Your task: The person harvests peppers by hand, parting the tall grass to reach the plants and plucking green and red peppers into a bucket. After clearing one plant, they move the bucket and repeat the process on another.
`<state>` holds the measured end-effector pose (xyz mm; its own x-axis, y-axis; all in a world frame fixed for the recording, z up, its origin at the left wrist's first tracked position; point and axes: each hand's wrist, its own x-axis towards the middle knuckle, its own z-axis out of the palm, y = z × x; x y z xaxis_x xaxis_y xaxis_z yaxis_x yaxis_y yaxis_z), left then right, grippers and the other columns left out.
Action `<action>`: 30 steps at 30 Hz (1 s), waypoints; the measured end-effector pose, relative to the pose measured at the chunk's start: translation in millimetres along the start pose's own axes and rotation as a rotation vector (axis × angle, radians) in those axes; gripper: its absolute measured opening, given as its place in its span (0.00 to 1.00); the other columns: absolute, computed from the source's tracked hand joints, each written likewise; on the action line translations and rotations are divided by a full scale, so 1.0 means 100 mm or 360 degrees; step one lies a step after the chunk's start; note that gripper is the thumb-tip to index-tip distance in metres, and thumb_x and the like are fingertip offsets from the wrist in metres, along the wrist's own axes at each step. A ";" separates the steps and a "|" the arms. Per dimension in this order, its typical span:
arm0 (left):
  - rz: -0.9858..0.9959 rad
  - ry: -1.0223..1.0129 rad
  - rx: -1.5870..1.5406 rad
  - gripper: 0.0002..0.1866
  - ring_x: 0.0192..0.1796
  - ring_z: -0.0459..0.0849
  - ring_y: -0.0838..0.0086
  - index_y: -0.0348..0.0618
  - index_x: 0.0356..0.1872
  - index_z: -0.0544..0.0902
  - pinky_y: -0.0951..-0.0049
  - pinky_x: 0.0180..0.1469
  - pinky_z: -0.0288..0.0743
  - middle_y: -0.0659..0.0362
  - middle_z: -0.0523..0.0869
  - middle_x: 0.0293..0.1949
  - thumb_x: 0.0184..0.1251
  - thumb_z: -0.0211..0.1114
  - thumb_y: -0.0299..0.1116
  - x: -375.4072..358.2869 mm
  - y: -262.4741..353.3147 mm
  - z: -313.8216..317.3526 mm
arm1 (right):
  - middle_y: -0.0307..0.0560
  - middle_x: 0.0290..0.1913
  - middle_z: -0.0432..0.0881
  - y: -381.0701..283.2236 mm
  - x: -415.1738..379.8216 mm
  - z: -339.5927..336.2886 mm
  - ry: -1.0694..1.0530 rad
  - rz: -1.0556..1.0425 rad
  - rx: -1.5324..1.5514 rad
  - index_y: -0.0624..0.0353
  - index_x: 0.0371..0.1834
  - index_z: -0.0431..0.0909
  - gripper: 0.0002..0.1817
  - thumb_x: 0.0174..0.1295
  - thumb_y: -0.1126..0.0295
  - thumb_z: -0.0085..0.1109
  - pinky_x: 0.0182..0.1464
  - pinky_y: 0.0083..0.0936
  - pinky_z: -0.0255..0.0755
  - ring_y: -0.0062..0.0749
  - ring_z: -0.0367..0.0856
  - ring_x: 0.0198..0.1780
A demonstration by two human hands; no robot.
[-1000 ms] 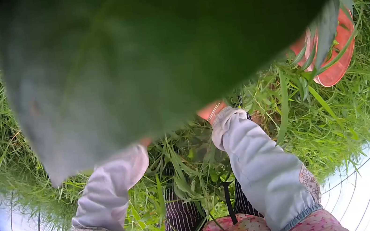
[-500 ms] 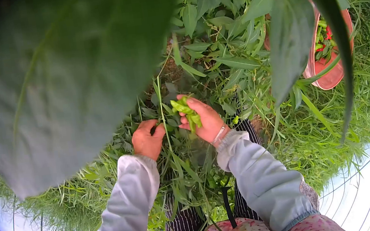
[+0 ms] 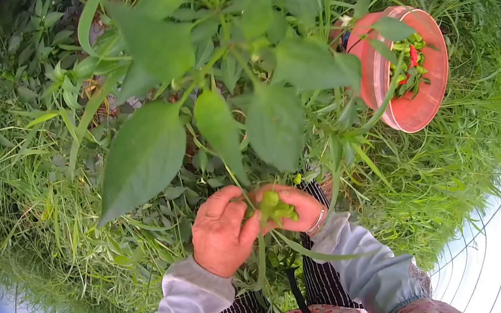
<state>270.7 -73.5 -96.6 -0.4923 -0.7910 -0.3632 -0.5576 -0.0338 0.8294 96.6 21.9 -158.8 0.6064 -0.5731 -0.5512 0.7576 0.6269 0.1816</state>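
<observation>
Nearby, a pink bucket (image 3: 412,109) holds green and red peppers (image 3: 407,63); both hands (image 3: 222,231) close around green peppers (image 3: 275,207)

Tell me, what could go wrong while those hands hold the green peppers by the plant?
The right hand already cups several green peppers, so one might slip into the thick grass and be hard to find. The left hand presses close against the plant stem, which could bend or snap. The pink bucket sits apart, tilted.
</observation>
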 end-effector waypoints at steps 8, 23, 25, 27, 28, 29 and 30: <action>0.0100 -0.0122 -0.0249 0.11 0.40 0.81 0.59 0.37 0.33 0.79 0.64 0.45 0.75 0.52 0.81 0.36 0.51 0.68 0.31 0.24 0.28 0.16 | 0.48 0.44 0.76 -0.22 -0.49 -0.15 0.0133 -0.0105 -0.0043 0.60 0.55 0.68 0.27 0.58 0.54 0.56 0.32 0.29 0.75 0.37 0.79 0.44; -0.0358 -0.0228 0.0885 0.19 0.50 0.76 0.57 0.44 0.51 0.77 0.61 0.50 0.71 0.47 0.79 0.47 0.56 0.57 0.30 1.47 -2.49 1.63 | 0.52 0.60 0.69 -2.32 -2.08 -0.54 0.1256 -0.1582 -0.0061 0.65 0.53 0.68 0.22 0.63 0.59 0.54 0.64 0.40 0.64 0.45 0.64 0.64; -0.0425 -0.0389 0.0958 0.18 0.51 0.75 0.57 0.44 0.50 0.78 0.61 0.52 0.70 0.47 0.78 0.48 0.56 0.57 0.31 1.45 -2.59 1.73 | 0.53 0.62 0.66 -2.36 -2.14 -0.67 0.1127 -0.1686 -0.0093 0.67 0.53 0.67 0.22 0.63 0.62 0.55 0.66 0.41 0.61 0.47 0.62 0.66; -0.0523 -0.0573 0.0959 0.18 0.52 0.74 0.57 0.44 0.49 0.78 0.61 0.53 0.69 0.47 0.77 0.49 0.56 0.57 0.33 1.38 -2.64 1.78 | 0.53 0.64 0.63 -2.17 -1.88 -0.48 0.1025 -0.1692 -0.0180 0.66 0.59 0.62 0.23 0.65 0.65 0.51 0.66 0.39 0.62 0.47 0.58 0.68; -0.0558 -0.0664 0.0956 0.18 0.53 0.74 0.57 0.44 0.49 0.78 0.61 0.54 0.69 0.47 0.77 0.49 0.57 0.57 0.33 1.34 -2.64 1.78 | 0.53 0.65 0.62 -2.08 -1.89 -0.46 0.0958 -0.1634 -0.0194 0.66 0.61 0.61 0.24 0.66 0.65 0.50 0.65 0.38 0.62 0.45 0.58 0.68; -0.0585 -0.0750 0.0942 0.17 0.53 0.73 0.57 0.43 0.49 0.79 0.61 0.55 0.68 0.47 0.77 0.50 0.57 0.57 0.34 1.29 -2.65 1.78 | 0.53 0.66 0.61 -1.97 -1.92 -0.42 0.0893 -0.1585 -0.0202 0.66 0.62 0.59 0.25 0.66 0.66 0.49 0.65 0.37 0.62 0.44 0.58 0.69; -0.0600 -0.0831 0.0934 0.17 0.54 0.73 0.57 0.43 0.48 0.79 0.61 0.55 0.67 0.47 0.76 0.50 0.57 0.57 0.34 1.23 -2.63 1.76 | 0.53 0.68 0.58 -1.85 -1.89 -0.43 0.0896 -0.1732 -0.0305 0.64 0.65 0.56 0.26 0.67 0.66 0.47 0.63 0.34 0.65 0.39 0.55 0.70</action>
<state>239.1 -54.0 -434.1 -0.3691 -0.4046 -0.8367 -0.9286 0.1969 0.3144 -168.5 36.9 -122.8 -0.5395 -0.5672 -0.6222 0.7258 0.0614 -0.6852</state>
